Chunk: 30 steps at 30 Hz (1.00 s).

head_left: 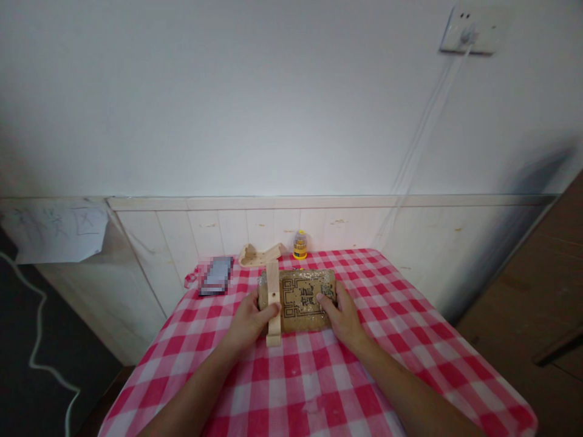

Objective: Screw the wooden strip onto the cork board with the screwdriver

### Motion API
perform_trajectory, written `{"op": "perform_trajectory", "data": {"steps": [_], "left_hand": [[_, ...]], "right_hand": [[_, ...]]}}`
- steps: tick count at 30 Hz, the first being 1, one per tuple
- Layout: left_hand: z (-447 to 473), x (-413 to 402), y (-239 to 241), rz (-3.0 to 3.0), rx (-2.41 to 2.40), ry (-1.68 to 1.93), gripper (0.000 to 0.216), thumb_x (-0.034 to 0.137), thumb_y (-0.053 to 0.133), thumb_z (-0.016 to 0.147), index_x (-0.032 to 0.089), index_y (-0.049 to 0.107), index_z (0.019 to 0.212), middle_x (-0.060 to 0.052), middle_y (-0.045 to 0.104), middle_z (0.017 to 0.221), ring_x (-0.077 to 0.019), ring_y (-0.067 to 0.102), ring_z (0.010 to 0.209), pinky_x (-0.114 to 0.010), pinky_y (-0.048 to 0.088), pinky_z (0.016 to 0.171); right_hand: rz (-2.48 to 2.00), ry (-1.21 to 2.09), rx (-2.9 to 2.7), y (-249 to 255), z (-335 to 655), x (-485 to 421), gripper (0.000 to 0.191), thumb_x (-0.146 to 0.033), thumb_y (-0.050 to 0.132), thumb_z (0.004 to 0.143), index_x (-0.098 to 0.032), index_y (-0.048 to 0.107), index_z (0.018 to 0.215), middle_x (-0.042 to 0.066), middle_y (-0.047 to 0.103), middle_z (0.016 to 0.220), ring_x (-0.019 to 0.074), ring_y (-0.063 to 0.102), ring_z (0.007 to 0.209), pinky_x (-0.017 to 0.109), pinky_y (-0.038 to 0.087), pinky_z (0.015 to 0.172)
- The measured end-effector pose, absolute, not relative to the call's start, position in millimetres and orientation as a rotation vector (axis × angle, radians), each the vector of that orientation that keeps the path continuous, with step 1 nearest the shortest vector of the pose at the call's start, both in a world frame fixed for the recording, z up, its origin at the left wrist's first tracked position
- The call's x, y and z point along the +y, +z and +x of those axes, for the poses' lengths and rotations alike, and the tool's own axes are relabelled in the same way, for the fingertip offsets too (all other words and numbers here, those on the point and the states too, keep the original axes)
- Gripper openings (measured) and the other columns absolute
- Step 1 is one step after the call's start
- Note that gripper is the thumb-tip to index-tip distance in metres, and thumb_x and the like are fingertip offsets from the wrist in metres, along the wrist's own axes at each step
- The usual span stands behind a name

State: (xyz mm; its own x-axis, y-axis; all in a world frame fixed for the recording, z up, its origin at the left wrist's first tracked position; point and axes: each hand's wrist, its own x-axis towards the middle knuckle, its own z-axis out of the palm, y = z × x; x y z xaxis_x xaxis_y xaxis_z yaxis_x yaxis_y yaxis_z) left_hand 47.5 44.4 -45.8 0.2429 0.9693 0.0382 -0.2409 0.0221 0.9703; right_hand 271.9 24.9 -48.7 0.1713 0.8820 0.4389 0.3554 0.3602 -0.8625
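Note:
A tan rectangular block [300, 298] with a dark maze-like pattern on its face lies on the red-and-white checked tablecloth [319, 388]. A pale wooden strip [273, 303] with a small hole lies across the block's left end. My left hand [249, 320] grips the block's left end, thumb pressed on the strip. My right hand [342, 315] holds the block's right end, fingers curled over its face.
Behind the block lie a curved wooden piece [257, 255], a small yellow bottle-like object [299, 244] and a blurred dark flat object [217, 274] at the table's back left. A panelled wall stands close behind. The floor drops away left and right.

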Motion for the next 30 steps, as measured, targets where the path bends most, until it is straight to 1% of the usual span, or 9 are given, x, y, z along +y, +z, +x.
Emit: {"op": "perform_trajectory", "data": {"steps": [7,21,25,30], "left_hand": [[48,43,-47,1.120,0.835,1.123,0.046,0.029,0.080,0.071,0.013,0.061,0.109,-0.013,0.076,0.104,-0.0245,0.074,0.084,-0.034,0.060,0.075],[47,44,-50,1.152,0.815,1.118,0.047,0.031,0.079,0.073,0.014,0.061,0.112,-0.013,0.075,0.108,-0.0252,0.074,0.088,-0.034,0.059,0.078],[49,42,-47,1.138,0.830,1.113,0.049,0.032,0.080,0.072,0.014,0.061,0.113,-0.013,0.075,0.108,-0.0253,0.074,0.087,-0.033,0.059,0.076],[49,40,-41,1.138,0.856,1.110,0.047,0.031,0.080,0.071,0.013,0.062,0.111,-0.013,0.075,0.107,-0.0253,0.074,0.086,-0.034,0.060,0.076]], "right_hand": [[-1.185,0.566,-1.427,-47,272,25,0.034,-0.037,0.060,0.085,-0.021,0.059,0.115,0.007,0.072,0.105,0.0262,0.067,0.092,0.040,0.054,0.083],[-1.208,0.540,-1.413,-51,273,27,0.026,-0.037,0.061,0.085,-0.022,0.060,0.106,0.005,0.072,0.098,0.0247,0.067,0.088,0.039,0.054,0.079],[-1.214,0.543,-1.414,-53,274,28,0.027,-0.038,0.061,0.085,-0.022,0.060,0.107,0.005,0.072,0.097,0.0244,0.067,0.087,0.038,0.054,0.078],[-1.204,0.551,-1.416,-52,273,28,0.030,-0.038,0.062,0.085,-0.020,0.060,0.109,0.007,0.072,0.101,0.0252,0.067,0.090,0.038,0.054,0.080]]}}
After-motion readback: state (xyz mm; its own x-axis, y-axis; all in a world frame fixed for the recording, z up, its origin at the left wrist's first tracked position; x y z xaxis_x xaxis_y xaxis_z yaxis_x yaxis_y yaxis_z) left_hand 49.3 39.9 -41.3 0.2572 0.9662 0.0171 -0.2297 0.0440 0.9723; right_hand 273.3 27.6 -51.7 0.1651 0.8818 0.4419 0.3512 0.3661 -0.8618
